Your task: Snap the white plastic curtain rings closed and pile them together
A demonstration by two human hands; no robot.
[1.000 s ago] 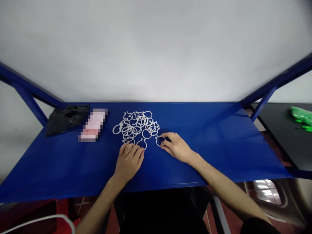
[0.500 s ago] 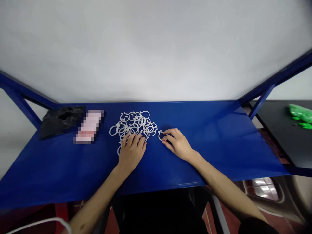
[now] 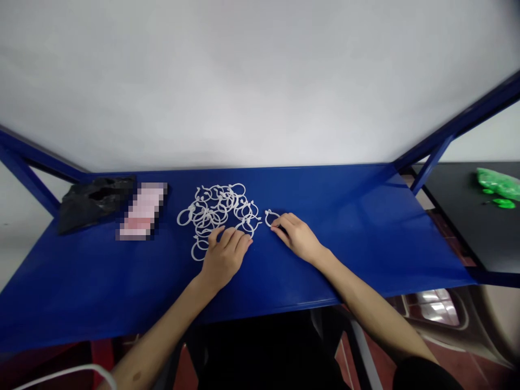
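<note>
A tangle of several white plastic rings point(image 3: 217, 212) lies on the blue shelf point(image 3: 365, 233). My left hand point(image 3: 224, 258) lies flat with its fingers stretched onto the near edge of the pile. My right hand point(image 3: 298, 236) rests just right of the pile, its fingertips pinching a single white ring point(image 3: 270, 217) that lies apart from the rest.
A crumpled black bag point(image 3: 95, 200) and a pink blurred packet point(image 3: 141, 210) lie at the shelf's left. Blue frame struts rise at both sides. A black table at the right carries green plastic pieces point(image 3: 499, 187). A white wall stands behind.
My left hand has slid forward onto the near rings of the pile. My right hand has drawn one ring a little away from the pile, to the right.
</note>
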